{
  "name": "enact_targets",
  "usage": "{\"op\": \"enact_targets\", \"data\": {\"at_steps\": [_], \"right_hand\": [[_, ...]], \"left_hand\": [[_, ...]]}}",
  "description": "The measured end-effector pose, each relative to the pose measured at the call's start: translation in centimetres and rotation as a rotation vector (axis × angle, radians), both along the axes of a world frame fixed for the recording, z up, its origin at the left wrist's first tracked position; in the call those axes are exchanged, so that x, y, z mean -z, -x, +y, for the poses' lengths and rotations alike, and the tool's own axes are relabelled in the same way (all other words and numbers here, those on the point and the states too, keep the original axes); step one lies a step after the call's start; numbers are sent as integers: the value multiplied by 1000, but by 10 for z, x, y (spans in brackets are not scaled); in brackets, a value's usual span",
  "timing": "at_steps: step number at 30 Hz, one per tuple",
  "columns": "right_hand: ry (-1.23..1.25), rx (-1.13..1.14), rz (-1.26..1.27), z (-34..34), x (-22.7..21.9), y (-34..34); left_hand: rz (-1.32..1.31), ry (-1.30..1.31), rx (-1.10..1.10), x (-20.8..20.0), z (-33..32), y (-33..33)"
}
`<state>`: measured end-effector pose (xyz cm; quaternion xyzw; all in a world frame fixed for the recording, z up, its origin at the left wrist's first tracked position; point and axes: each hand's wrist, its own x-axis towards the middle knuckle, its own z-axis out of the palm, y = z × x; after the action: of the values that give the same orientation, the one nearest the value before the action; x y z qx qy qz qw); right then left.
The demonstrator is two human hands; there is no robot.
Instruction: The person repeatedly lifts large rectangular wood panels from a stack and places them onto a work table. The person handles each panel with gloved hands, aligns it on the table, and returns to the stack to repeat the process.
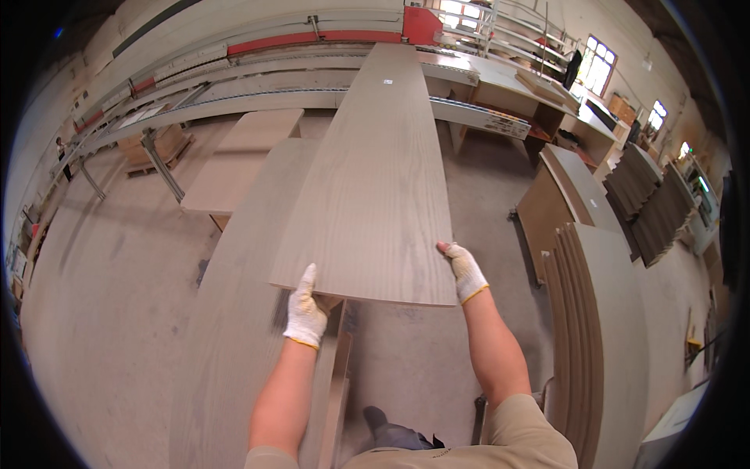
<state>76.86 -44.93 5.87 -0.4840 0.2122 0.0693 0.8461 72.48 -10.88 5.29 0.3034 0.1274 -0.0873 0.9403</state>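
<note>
Between my hands is a long grey wood-grain board (375, 180), stretching away from me with its far end at the long machine with red parts. My left hand (305, 314), in a white knit glove with a yellow cuff, grips the near left corner, thumb on top and the other fingers hidden underneath. On the right edge, my right hand (466, 273) in a matching glove holds the board, its bare thumb tip over the top face. A small white label (387, 81) sits near the far end. Partly under the held board, another similar board (226, 336) lies to the left.
The long machine (328, 37) spans the back, with a rail (234, 109) along its front. At right stand upright stacked panels (574, 313) and a wheeled stack of boards (558, 195). A brown panel stack (250, 148) lies beyond on the left. Workbenches (500, 78) stand back right.
</note>
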Motion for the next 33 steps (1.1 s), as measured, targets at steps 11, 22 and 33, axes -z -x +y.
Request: {"op": "enact_targets", "data": {"at_steps": [11,22,33], "right_hand": [[318,94,-47,-120,-9,41],[306,107,-59,-146,12,53],[-294,-98,-34,176,-15,177]], "left_hand": [[141,-42,139,14,-110,21],[170,-78,-12,18,-132,17],[-138,-456,-380,34,178,107]]}}
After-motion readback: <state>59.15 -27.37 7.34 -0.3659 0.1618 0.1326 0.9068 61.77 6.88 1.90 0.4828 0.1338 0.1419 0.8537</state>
